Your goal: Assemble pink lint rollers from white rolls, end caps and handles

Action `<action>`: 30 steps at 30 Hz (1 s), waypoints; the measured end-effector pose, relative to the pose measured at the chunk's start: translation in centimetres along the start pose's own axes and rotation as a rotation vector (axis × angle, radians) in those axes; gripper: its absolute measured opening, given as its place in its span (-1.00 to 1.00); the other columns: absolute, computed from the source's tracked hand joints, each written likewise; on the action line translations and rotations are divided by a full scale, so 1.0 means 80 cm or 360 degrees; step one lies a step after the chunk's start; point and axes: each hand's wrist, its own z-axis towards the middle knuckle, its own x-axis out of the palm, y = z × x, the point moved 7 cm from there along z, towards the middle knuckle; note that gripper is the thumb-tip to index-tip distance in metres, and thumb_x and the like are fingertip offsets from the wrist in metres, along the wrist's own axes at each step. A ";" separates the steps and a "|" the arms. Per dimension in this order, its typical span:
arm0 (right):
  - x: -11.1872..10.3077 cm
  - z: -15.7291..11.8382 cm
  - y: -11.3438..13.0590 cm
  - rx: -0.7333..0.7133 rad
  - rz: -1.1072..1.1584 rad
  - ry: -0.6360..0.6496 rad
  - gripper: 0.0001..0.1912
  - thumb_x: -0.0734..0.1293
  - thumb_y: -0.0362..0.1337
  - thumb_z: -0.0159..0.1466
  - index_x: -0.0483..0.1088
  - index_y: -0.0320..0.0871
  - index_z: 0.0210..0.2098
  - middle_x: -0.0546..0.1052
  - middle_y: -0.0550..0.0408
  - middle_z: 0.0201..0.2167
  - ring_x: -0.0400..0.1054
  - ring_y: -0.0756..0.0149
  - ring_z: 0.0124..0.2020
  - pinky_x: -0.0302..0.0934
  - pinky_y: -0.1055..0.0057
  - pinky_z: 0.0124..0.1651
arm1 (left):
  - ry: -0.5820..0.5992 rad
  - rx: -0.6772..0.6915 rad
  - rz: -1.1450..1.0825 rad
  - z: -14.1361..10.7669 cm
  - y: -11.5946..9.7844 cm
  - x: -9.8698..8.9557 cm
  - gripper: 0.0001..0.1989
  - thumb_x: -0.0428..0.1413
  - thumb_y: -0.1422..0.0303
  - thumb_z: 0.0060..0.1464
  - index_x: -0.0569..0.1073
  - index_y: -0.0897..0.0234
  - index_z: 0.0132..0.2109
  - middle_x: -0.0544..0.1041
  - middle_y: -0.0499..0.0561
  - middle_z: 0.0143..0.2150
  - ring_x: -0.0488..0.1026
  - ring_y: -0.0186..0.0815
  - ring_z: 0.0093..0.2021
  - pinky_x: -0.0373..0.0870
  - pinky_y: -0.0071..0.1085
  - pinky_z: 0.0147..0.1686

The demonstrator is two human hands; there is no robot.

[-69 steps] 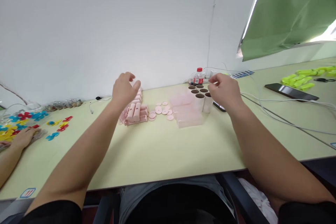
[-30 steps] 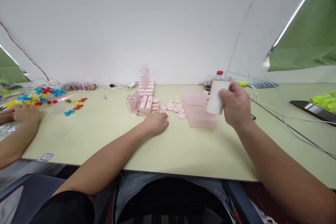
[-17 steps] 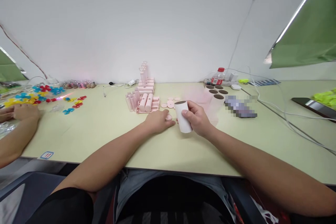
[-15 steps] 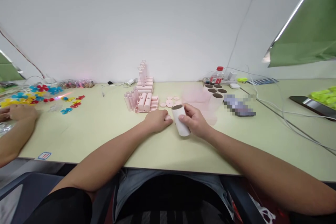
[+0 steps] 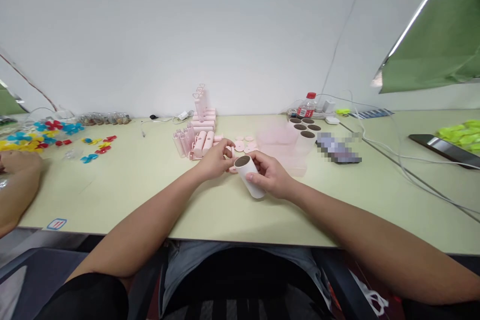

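Observation:
My right hand (image 5: 270, 174) is closed round a white cardboard tube (image 5: 250, 181), which leans with its open brown-lined end up and to the left. Just left of that end, my left hand (image 5: 217, 160) pinches a thin pink disc (image 5: 232, 152) on edge between thumb and fingers. Beneath its fingertips another pink disc (image 5: 233, 170) lies on the table, partly covered. More flat pink discs (image 5: 248, 147) lie behind the tube. Close beyond my left hand, pink cylinders (image 5: 203, 144) rest in a pink frame.
Clear pink tubes (image 5: 183, 142) stand at the left. Translucent pink boxes (image 5: 281, 152) and upright white tubes (image 5: 306, 141) are to the right, near a bottle (image 5: 306, 107), a blurred phone-like item (image 5: 339, 149) and cables. Another person's arm (image 5: 18, 185) is at far left, by coloured plastic pieces (image 5: 45, 135).
My left hand has lifted a pink disc from the table and turned it on edge. My right hand has brought the tube leftward, tilting its open end toward my left hand.

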 end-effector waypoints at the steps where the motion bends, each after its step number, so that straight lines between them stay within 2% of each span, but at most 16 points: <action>1: 0.000 0.000 0.000 -0.0001 -0.0009 -0.0008 -0.54 0.43 -0.01 0.14 0.36 -0.15 -0.09 0.49 0.02 -0.24 0.34 0.28 -0.31 0.24 0.39 -0.30 | 0.0000 -0.0008 -0.0109 0.000 -0.002 0.000 -0.58 0.20 0.16 0.06 0.27 0.18 -0.01 0.45 -0.11 -0.34 0.41 -0.43 -0.52 0.28 -0.50 -0.55; 5: 0.000 0.001 0.000 -0.0015 -0.0035 -0.0018 -0.57 0.41 -0.01 0.14 0.37 -0.15 -0.11 0.48 0.06 -0.29 0.31 0.32 -0.37 0.21 0.41 -0.35 | -0.0020 -0.0027 -0.0471 -0.004 -0.016 -0.002 -0.48 0.22 -0.03 0.01 0.31 0.21 -0.06 0.49 -0.05 -0.35 0.43 -0.40 -0.49 0.29 -0.52 -0.61; 8: 0.000 0.001 -0.002 0.0011 -0.0027 -0.0011 -0.56 0.42 -0.02 0.14 0.36 -0.14 -0.10 0.48 0.06 -0.28 0.32 0.32 -0.37 0.21 0.40 -0.35 | -0.0005 -0.0024 -0.0749 -0.007 -0.025 -0.001 -0.39 0.24 -0.13 -0.08 0.42 0.25 -0.08 0.50 0.01 -0.28 0.42 -0.40 -0.44 0.36 -0.48 -0.55; 12: 0.000 0.001 -0.005 0.0062 -0.0021 -0.0019 -0.56 0.43 -0.03 0.13 0.36 -0.15 -0.11 0.49 0.05 -0.28 0.32 0.31 -0.36 0.21 0.40 -0.34 | 0.0083 0.0033 -0.0982 -0.010 -0.031 0.009 -0.34 0.23 -0.17 -0.10 0.50 0.28 -0.04 0.43 -0.03 -0.38 0.39 -0.38 -0.40 0.37 -0.44 -0.43; 20: 0.001 0.003 -0.004 0.0058 0.0039 -0.0053 -0.60 0.44 -0.08 0.12 0.36 -0.14 -0.13 0.46 0.09 -0.31 0.31 0.34 -0.39 0.21 0.40 -0.35 | 0.0149 0.0050 -0.0919 -0.012 -0.029 0.020 -0.31 0.20 -0.19 -0.08 0.53 0.26 0.02 0.49 0.05 -0.24 0.41 -0.29 -0.26 0.34 -0.41 -0.33; 26: -0.002 0.004 -0.008 0.0048 0.0090 -0.0103 -0.60 0.42 -0.08 0.17 0.35 -0.16 -0.10 0.49 0.04 -0.26 0.36 0.30 -0.33 0.24 0.37 -0.30 | 0.0127 0.0060 -0.0946 -0.014 -0.038 0.019 -0.38 0.29 -0.13 -0.17 0.52 0.30 -0.13 0.46 0.01 -0.28 0.36 -0.36 -0.32 0.29 -0.45 -0.39; 30: -0.004 0.004 -0.009 0.0044 0.0061 -0.0131 -0.62 0.42 -0.07 0.18 0.36 -0.16 -0.12 0.50 0.05 -0.27 0.37 0.30 -0.34 0.24 0.37 -0.30 | 0.0132 0.0102 -0.0940 -0.015 -0.042 0.019 -0.45 0.31 -0.05 -0.14 0.51 0.31 -0.16 0.46 -0.01 -0.28 0.35 -0.38 -0.34 0.29 -0.44 -0.39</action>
